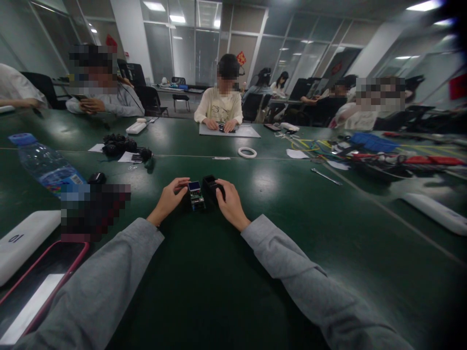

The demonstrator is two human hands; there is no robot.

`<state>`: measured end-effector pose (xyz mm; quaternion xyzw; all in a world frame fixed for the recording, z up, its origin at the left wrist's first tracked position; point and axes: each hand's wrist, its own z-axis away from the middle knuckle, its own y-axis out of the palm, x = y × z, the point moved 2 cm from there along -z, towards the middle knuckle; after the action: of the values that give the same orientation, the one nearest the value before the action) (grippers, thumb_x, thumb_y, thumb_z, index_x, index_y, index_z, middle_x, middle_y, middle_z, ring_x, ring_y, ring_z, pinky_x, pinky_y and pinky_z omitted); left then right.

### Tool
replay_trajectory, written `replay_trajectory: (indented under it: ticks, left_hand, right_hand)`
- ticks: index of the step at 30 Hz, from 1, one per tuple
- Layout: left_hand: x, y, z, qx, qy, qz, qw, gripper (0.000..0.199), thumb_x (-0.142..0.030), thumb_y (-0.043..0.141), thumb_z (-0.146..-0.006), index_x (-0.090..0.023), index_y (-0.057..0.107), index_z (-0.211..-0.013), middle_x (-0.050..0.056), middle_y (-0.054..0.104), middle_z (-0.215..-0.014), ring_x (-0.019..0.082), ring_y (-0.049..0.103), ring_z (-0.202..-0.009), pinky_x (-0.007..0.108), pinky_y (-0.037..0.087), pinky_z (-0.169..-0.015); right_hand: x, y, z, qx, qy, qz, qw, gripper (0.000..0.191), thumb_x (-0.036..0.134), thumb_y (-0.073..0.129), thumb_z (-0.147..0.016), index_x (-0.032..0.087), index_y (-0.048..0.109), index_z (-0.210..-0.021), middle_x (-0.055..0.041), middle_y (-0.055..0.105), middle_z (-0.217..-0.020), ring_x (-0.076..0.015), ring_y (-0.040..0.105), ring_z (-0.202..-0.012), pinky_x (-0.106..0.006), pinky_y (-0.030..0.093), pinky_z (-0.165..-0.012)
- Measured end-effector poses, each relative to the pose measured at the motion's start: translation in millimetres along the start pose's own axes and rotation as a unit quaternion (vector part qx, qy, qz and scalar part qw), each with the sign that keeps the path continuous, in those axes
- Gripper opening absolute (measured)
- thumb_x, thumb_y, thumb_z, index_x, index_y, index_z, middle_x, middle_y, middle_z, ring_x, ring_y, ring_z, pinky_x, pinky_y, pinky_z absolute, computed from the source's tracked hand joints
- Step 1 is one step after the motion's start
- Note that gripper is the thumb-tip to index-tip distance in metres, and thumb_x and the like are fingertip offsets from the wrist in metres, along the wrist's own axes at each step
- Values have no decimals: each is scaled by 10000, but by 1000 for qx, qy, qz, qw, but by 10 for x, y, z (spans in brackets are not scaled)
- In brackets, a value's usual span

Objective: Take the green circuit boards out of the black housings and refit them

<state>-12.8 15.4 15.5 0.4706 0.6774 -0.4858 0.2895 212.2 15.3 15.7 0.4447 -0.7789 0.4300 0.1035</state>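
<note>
A small circuit board with a little screen (pixel 196 195) rests on the green table (pixel 204 272), in front of me. My left hand (pixel 170 199) is at its left side, thumb and fingertips closed on its upper left edge. Just right of the board, apart from it, is a black case (pixel 209 187) with an open, hollow upper end. My right hand (pixel 230 201) has its fingers wrapped round the right side of this case. The two objects lie side by side between my hands.
At left stand a water bottle (pixel 47 163), a white power bank (pixel 27 238) and a pink-edged phone (pixel 44 282). Ahead are a white tape ring (pixel 247 152) and black items (pixel 120 146). Cables (pixel 372 146) and a wrench (pixel 326 176) lie right. People sit beyond.
</note>
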Motion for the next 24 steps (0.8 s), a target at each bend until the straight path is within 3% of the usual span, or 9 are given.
replay_trajectory:
  ticks: [8, 16, 24]
  left_hand:
    - [49, 31, -13, 28, -18, 17, 999, 319, -293, 523, -854, -178, 589, -1145, 93, 638, -1180, 215, 601, -1101, 433, 451, -992]
    - [42, 27, -13, 33, -20, 13, 999, 320, -309, 526, -857, -179, 585, -1143, 95, 635, -1185, 216, 598, -1104, 431, 461, -980]
    - [110, 32, -32, 29, -17, 9, 999, 321, -326, 530, -859, -183, 589, -1140, 94, 635, -1189, 217, 600, -1106, 425, 462, -982]
  right_hand:
    - [99, -12, 9, 46, -38, 1, 998, 253, 283, 404, -967, 218, 600, -1114, -88, 540, -1124, -235, 483, -1101, -419, 419, -971]
    - [96, 13, 26, 78, -42, -41, 995, 286, 301, 405, -975, 228, 583, -1187, -86, 477, -1147, -218, 494, -1085, -383, 445, -940]
    - [138, -8, 36, 98, -38, -45, 993, 269, 309, 401, -984, 223, 582, -1164, -59, 487, -1019, -184, 540, -943, -337, 469, -846]
